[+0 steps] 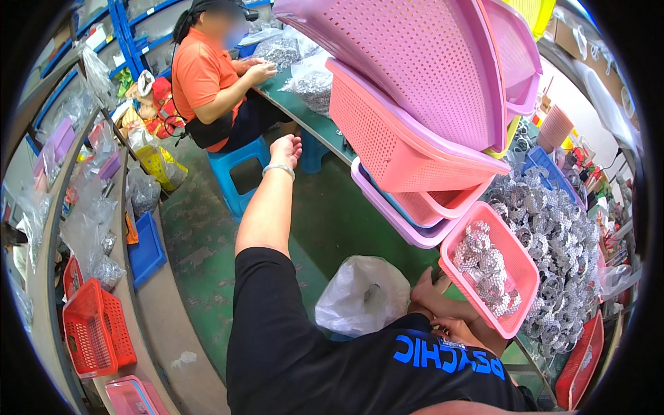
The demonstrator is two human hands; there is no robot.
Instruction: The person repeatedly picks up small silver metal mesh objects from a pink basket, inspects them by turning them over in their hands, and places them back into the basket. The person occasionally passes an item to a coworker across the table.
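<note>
Person's left hand [287, 150]: grip curled closed, no item visible. Right hand [462, 332]: half-hidden; its grip cannot be told. Silver, faceted bangle-like pieces [492, 266]: inside pink rectangular plastic basket [514, 236] near right hand, presumably for easy reach.

Left arm: reaching forward and away from the body, elbow nearly straight; black short sleeve [266, 304] down to about the elbow, forearm [266, 211] bare. Left wrist [279, 171]: circled by a pale bracelet [279, 167], roughly in line with the forearm. Left hand [284, 151]: raised at the arm's far end, bare, fingers curled loosely inward. Right hand [459, 331]: low, close to the body, fingers bent; partly hidden by the black shirt [373, 373], grip unclear. Right forearm: mostly concealed. Legs [477, 317]: bare skin, partly visible beyond the shirt.
</note>
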